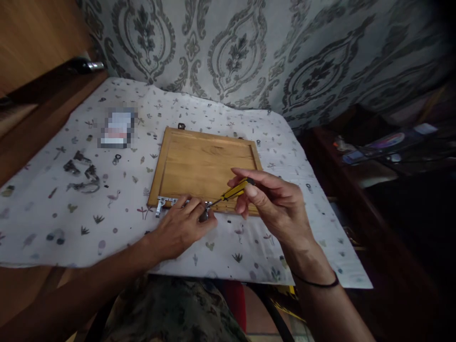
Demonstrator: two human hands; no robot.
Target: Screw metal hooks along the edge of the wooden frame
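Observation:
A wooden cabinet door panel lies flat on a patterned white cloth. A metal hinge sits on the panel's near left edge. My left hand rests over the hinge, fingers pinched on a small metal part beside it. My right hand grips a yellow-and-black screwdriver, its tip pointing left and down at the hinge by my left fingertips.
Several dark metal fittings lie on the cloth at the left, with a blurred-out box behind them. A wooden cabinet stands at the left. A dark shelf with clutter runs along the right. Patterned wallpaper is behind.

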